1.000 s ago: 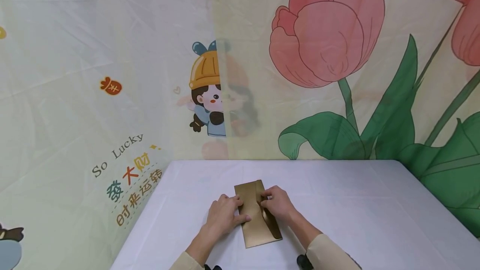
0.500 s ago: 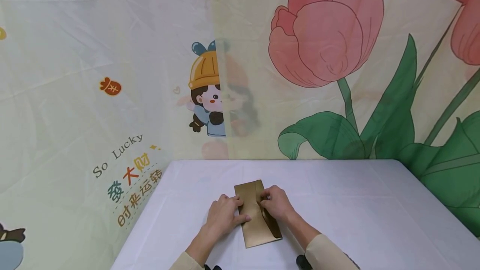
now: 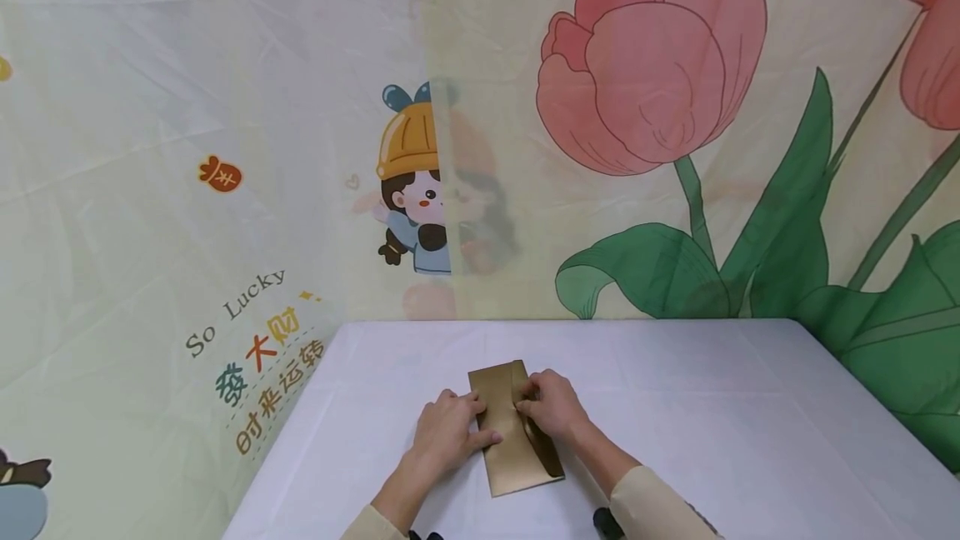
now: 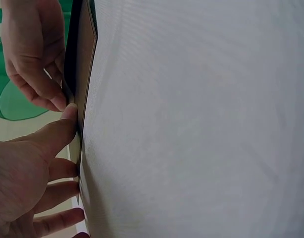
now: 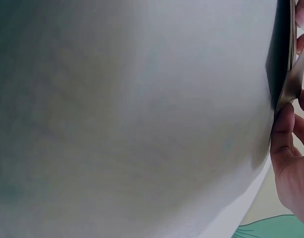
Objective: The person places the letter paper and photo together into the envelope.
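A flat gold envelope (image 3: pixel 504 432) lies tilted on the white table, its long right-hand flap (image 3: pixel 542 446) lifted partway and dark along the fold. My left hand (image 3: pixel 444 432) rests along its left edge, thumb reaching onto the gold face and fingers stretched at the border. On the other side my right hand (image 3: pixel 556 407) pinches the flap between thumb and fingers. The right wrist view shows this flap (image 5: pixel 292 84) bent up from the envelope's edge, with the right thumb (image 5: pixel 283 130) against it. From the left wrist, the envelope (image 4: pixel 85 54) appears edge-on beneath the left thumb (image 4: pixel 60 133).
White cloth covers the table (image 3: pixel 675 407) around the envelope. Behind it hangs a printed backdrop (image 3: pixel 495 190) with tulips and a cartoon figure. Small black objects (image 3: pixel 607 522) show by the wrists at the lower edge of the head view.
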`<action>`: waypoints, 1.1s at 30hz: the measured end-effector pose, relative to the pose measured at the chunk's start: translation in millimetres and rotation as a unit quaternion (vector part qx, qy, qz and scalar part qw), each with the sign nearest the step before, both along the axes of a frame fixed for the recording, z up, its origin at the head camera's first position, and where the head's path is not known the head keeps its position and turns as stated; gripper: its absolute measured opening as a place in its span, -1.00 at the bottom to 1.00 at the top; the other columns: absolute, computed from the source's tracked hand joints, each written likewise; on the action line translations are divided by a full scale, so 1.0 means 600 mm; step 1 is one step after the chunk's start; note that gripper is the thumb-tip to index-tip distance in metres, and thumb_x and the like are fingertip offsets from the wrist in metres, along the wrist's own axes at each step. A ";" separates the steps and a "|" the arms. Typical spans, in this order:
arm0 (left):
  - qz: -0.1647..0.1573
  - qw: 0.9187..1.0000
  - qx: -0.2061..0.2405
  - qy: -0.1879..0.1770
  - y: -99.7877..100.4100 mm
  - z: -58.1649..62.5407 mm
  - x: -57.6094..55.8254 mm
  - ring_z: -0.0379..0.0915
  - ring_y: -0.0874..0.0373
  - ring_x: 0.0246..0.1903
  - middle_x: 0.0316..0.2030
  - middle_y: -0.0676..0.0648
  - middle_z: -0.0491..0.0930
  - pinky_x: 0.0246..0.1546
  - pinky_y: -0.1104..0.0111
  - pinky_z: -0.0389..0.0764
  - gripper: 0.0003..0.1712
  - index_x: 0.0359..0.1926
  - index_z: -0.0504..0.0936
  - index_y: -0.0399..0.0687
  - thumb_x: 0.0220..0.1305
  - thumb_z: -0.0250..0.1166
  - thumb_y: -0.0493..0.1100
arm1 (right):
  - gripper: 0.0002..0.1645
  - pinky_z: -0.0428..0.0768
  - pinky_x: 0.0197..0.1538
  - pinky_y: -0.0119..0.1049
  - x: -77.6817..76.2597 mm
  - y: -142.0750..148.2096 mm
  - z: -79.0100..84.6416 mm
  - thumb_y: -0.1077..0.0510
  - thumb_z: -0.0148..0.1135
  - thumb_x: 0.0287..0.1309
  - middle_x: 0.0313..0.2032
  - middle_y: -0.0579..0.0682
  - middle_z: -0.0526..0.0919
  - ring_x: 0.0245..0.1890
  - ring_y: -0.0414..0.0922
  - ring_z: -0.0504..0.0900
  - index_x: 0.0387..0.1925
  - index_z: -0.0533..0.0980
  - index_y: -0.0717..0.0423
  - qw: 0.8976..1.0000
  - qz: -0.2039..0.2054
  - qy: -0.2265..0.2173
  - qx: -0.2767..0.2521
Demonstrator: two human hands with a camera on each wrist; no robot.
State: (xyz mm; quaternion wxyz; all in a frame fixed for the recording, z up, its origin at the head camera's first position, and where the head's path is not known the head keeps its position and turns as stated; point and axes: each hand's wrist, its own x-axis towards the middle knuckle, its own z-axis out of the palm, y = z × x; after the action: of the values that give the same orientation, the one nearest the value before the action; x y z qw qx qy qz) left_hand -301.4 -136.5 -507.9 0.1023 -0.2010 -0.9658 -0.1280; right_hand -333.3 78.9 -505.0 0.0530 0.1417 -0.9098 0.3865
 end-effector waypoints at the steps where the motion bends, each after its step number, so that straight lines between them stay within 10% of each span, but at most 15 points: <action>1: -0.001 1.000 0.000 0.001 0.000 0.000 0.000 0.62 -0.16 -0.11 0.21 -0.11 0.69 -0.32 -0.02 0.60 -0.37 0.01 0.80 0.01 0.11 0.49 0.34 | -0.87 0.51 -0.23 -0.20 0.000 0.001 -0.001 0.26 0.50 0.09 -0.33 0.02 0.60 -0.31 -0.13 0.48 -0.34 0.67 0.19 1.000 0.001 0.003 0.004; 20: -0.003 1.000 -0.004 -0.001 0.002 0.001 -0.002 0.62 -0.18 -0.10 0.18 -0.11 0.71 -0.31 -0.03 0.61 -0.40 -0.03 0.81 0.03 0.12 0.49 0.35 | -0.66 0.44 -0.44 -0.34 -0.009 0.004 -0.003 0.32 0.53 0.03 -0.61 -0.16 0.54 -0.52 -0.22 0.46 -0.70 0.56 0.10 1.000 0.011 -0.004 -0.014; 33: -0.002 1.000 -0.006 0.007 0.001 0.000 -0.003 0.63 -0.17 -0.13 0.16 -0.13 0.72 -0.34 -0.01 0.59 -0.38 -0.02 0.81 0.00 0.10 0.49 0.35 | -0.70 0.42 -0.29 -0.35 -0.001 0.008 -0.002 0.29 0.53 0.07 -0.45 -0.07 0.53 -0.36 -0.21 0.44 -0.65 0.58 0.16 0.999 0.010 -0.019 -0.042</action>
State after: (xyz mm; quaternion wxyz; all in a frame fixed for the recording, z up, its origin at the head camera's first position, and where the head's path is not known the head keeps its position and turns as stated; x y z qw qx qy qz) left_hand -303.2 -136.1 -507.7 0.1079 -0.2040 -0.9655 -0.1205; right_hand -334.0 83.4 -506.5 0.0377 0.1414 -0.8921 0.4276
